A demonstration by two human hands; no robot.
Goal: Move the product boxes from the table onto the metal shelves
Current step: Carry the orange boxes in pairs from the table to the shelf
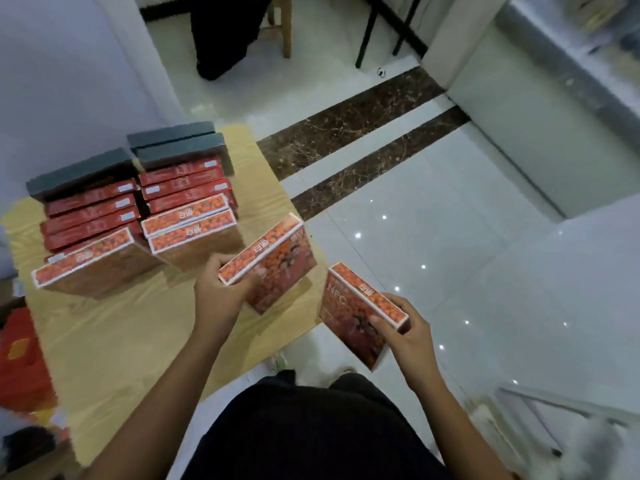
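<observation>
In the hands [221, 289], two orange boxes [273, 263].

Light wooden table [114, 341], red box stacks [138, 216] at far end

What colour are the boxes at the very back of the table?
Dark grey, plain, no pattern. The back boxes show best in the head view.

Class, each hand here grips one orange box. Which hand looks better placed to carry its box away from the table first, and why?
Probably the right hand. Its box already hangs over the floor tiles, clear of the table edge. The left hand holds its box above the tabletop, close beside the stacked boxes.
</observation>
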